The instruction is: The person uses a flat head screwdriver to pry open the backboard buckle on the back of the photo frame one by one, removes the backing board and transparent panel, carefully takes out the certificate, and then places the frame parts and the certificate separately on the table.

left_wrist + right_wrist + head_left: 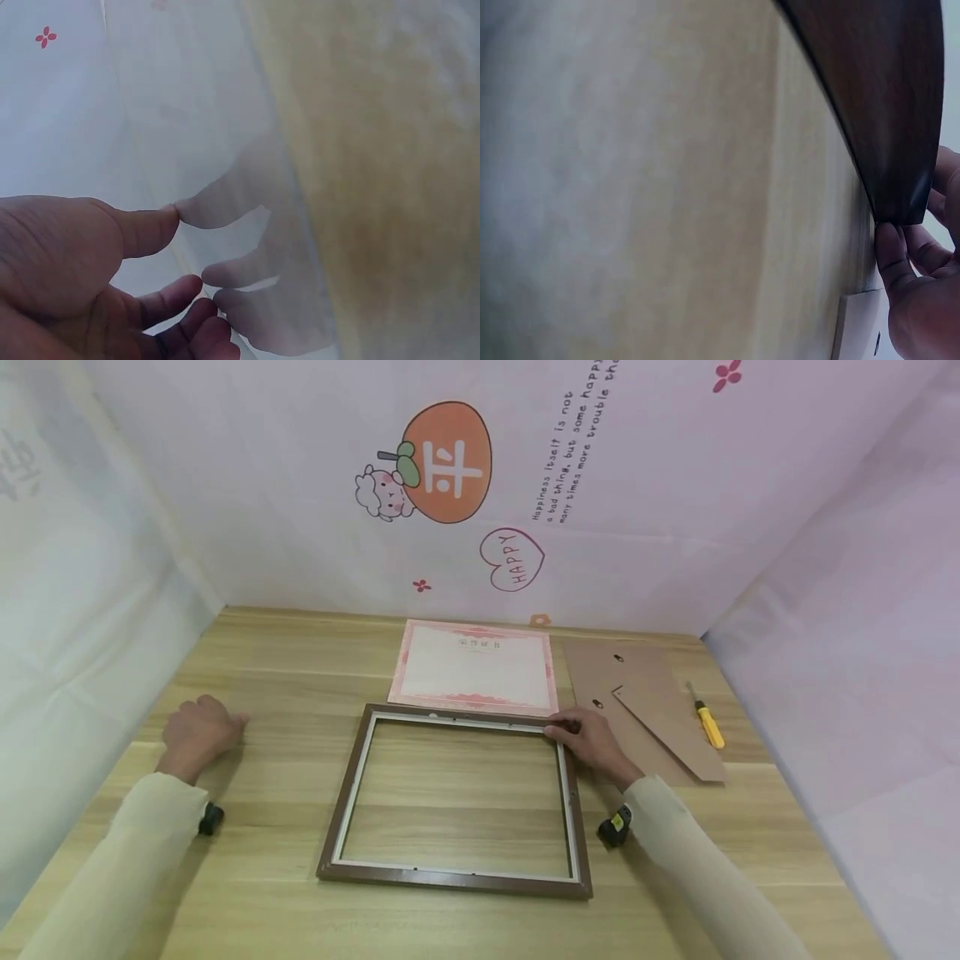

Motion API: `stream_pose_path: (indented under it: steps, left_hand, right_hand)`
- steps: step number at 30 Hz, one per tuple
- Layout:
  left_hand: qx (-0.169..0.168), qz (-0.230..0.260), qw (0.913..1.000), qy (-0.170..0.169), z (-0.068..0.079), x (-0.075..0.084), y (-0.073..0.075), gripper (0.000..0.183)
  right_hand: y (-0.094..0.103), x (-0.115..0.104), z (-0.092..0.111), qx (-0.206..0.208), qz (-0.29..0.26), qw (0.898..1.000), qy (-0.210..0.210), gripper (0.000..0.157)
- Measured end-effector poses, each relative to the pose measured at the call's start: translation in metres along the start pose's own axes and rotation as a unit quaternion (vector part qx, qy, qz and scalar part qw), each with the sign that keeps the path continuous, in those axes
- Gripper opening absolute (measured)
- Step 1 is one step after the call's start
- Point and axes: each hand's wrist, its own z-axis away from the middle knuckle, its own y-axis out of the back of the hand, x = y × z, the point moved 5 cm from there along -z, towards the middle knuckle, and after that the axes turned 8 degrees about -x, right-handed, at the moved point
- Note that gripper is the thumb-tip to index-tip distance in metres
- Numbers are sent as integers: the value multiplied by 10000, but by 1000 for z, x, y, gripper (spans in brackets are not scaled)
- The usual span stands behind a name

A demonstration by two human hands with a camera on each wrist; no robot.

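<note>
My left hand is at the left of the table. In the left wrist view its thumb and loosely bent fingertips touch a clear, glossy sheet that mirrors them, with a gap between thumb and fingers. A brown picture frame with a pale inner edge lies at the middle, and bare wood shows through its opening. My right hand grips its far right corner. From the right wrist view, thumb and fingers pinch the end of the dark frame.
A pink-bordered certificate lies just beyond the frame. To the right is a brown backing board with a stand leg and small black fittings. A yellow-handled screwdriver lies beside it. Cloth walls enclose the back and sides.
</note>
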Motion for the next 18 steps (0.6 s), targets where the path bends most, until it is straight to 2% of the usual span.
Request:
stream_pose_path:
  steps: [4,9,14,18]
  left_hand:
    - [129,-84,9998,-150,1,-1,-1,62]
    - [262,-88,9987,-440,4,0,-1,61]
    - [388,-261,9945,-934,15,10,-2,64]
    - [572,-593,9846,-1540,27,26,-6,69]
  right_hand:
    - [-2,-2,-2,-11,-97,10000,-5,25]
    - [1,-3,-3,-136,-202,9996,-127,33]
    - [14,-3,3,-38,-98,9999,-95,42]
    - [28,-8,13,182,350,9992,48,48]
